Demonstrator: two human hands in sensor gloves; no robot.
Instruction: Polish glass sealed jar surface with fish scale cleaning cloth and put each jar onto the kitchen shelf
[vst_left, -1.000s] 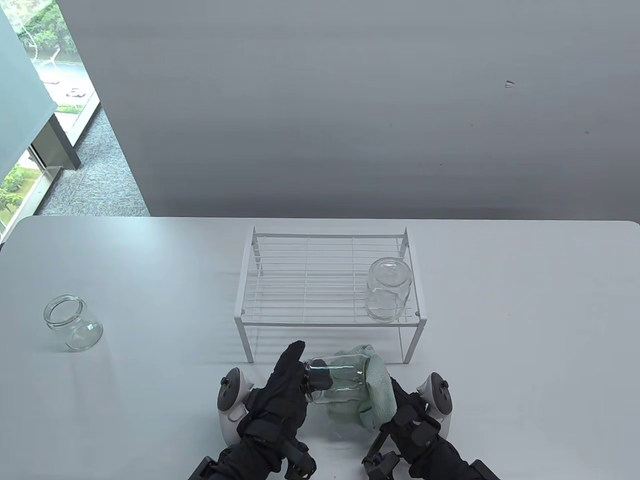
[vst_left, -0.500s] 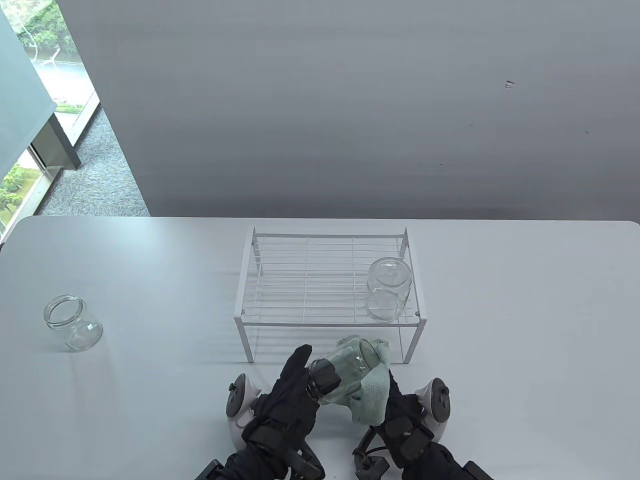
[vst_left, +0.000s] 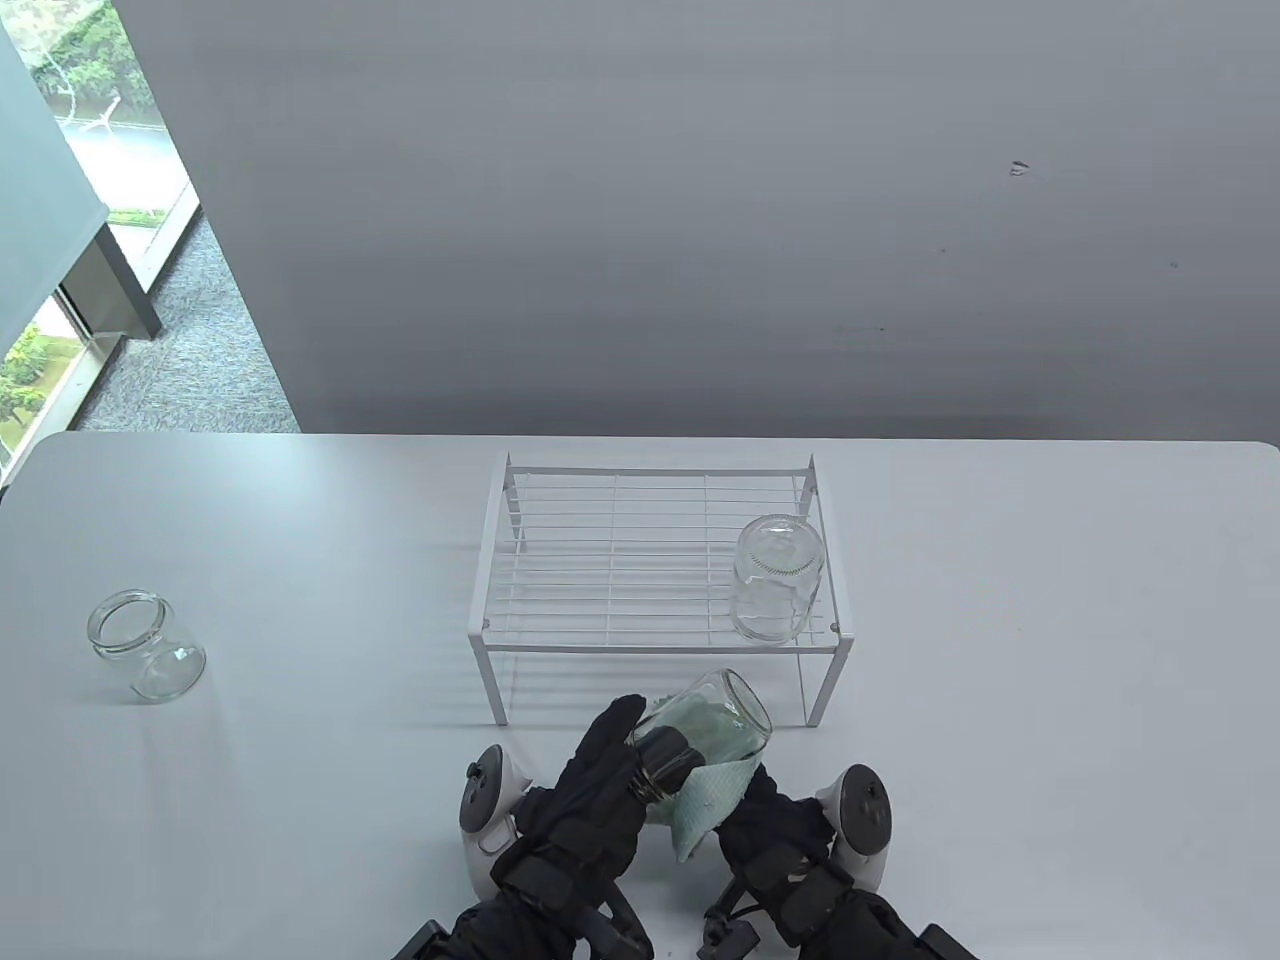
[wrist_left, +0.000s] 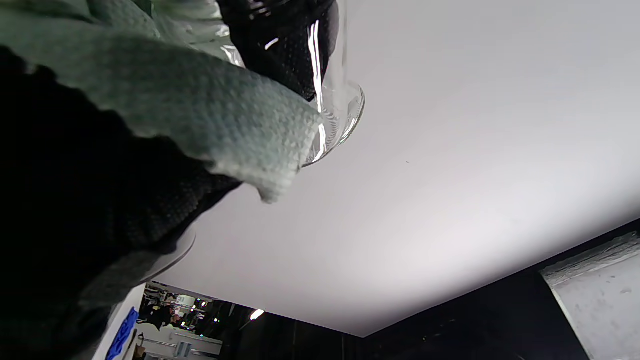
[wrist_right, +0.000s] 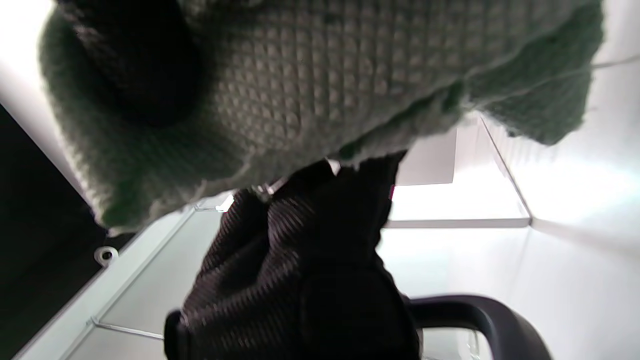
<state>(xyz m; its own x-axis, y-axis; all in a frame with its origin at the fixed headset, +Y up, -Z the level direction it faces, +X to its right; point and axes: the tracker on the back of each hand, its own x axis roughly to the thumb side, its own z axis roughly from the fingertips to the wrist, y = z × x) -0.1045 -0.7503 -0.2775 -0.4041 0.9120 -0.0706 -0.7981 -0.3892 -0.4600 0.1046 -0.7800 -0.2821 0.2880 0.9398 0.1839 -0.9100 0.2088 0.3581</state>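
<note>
My left hand (vst_left: 640, 752) holds a clear glass jar (vst_left: 722, 712) at its mouth, with fingers (wrist_left: 280, 50) showing inside the glass. The jar is tilted just in front of the shelf, base up and to the right. Below it, my right hand (vst_left: 760, 815) grips the pale green waffle-textured cloth (vst_left: 705, 805) against the jar's lower side. In the right wrist view the cloth (wrist_right: 325, 75) fills the top. A second jar (vst_left: 778, 580) stands upside down at the right end of the white wire shelf (vst_left: 600, 560). A third jar (vst_left: 145, 645) stands upright on the table at far left.
The white table (vst_left: 1000, 650) ends at a grey wall behind the shelf. The left and middle of the shelf's wire top carry nothing. A window and carpeted floor lie beyond the table's left corner.
The jar has tipped so its base points up towards the shelf. The cloth has slid from the base down to the jar's lower side, and my right hand has moved left beneath it.
</note>
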